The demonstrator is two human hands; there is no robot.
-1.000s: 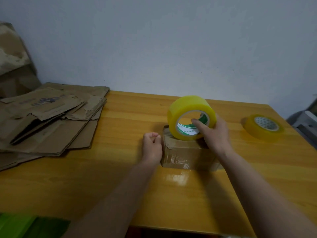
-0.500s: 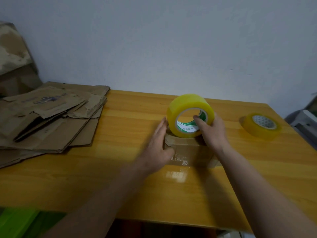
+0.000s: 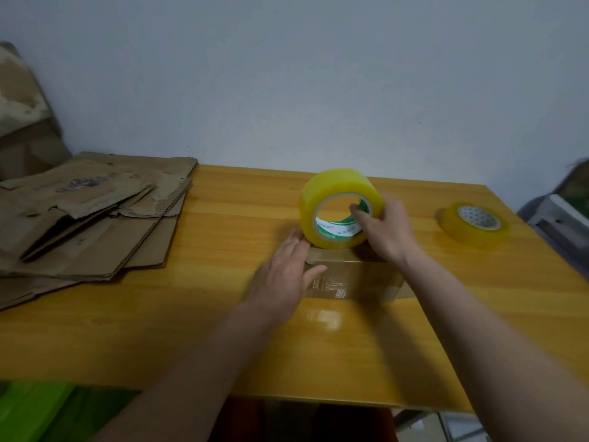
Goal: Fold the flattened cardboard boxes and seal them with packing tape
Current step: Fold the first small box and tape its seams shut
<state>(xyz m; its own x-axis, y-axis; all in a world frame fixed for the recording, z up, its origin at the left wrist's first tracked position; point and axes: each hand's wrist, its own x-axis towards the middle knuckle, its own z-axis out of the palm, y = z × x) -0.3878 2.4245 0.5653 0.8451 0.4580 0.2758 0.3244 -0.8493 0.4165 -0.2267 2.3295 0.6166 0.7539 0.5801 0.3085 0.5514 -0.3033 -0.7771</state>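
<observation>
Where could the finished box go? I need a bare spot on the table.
Bare wood lies between the flattened cardboard stack and the left hand, and along the table near edge. Crowded: around the small box, big tape roll, right hand, spare roll.

Left hand [image 3: 284, 275]: bare, no glove, no ring or other jewellery to be seen on the fingers that show.
Left wrist: bare, no watch, strap or bracelet.
Left forearm [image 3: 204, 362]: bare along its whole visible length, from the wrist to the bottom edge of the view; no sleeve or cuff shows.
Right hand [image 3: 387, 231]: bare, no glove, no ring to be seen on the back of the hand or the fingers in view.
Right wrist: bare, no watch or band.
Right forearm [image 3: 478, 339]: bare from the wrist to the lower right corner; no sleeve shows.
Markings: none visible on either hand or forearm; the picture is slightly blurred.
</observation>
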